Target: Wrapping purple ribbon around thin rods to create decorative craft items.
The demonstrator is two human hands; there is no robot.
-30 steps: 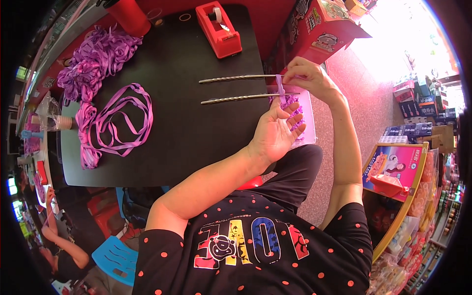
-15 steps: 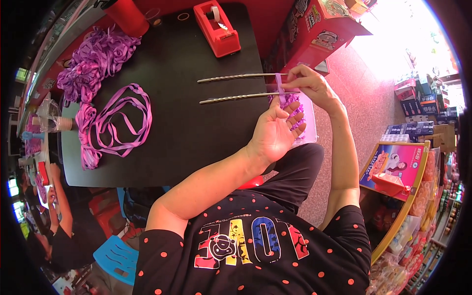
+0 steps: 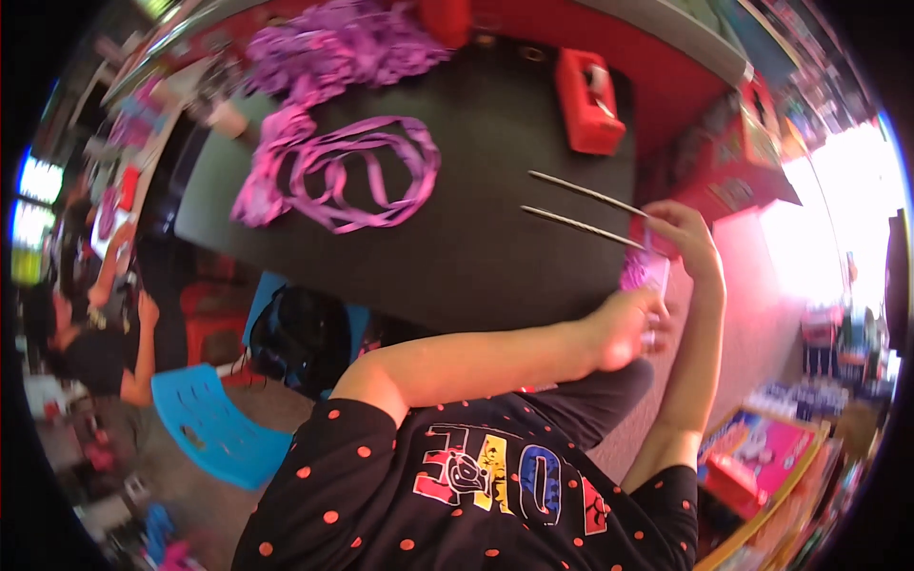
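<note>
Two twisted metal rods (image 3: 581, 226) lie side by side over the right part of the black table. At their right ends is my right hand (image 3: 687, 240), its fingers closed around a narrow purple ribbon (image 3: 647, 238) by the rods. Lower down, apart from the rods, my left hand (image 3: 624, 328) has bent fingers that are blurred, and whether anything is in them cannot be seen. Purple shreds in a pale container (image 3: 659, 270) show between the two hands, partly covered. On the table's left half lies a loosely coiled purple ribbon (image 3: 426, 157).
A heaped purple ribbon bundle (image 3: 333, 48) covers the far left of the black table (image 3: 476, 257). The red tape dispenser (image 3: 592, 119) stands at the far right. Blue chairs (image 3: 214, 419) are at lower left, where another person (image 3: 95, 352) sits. A display shelf (image 3: 762, 457) is at lower right.
The view has turned, so the table sits differently in it. My left hand has drawn away from the rods toward my body. My right hand stays by the rod ends.
</note>
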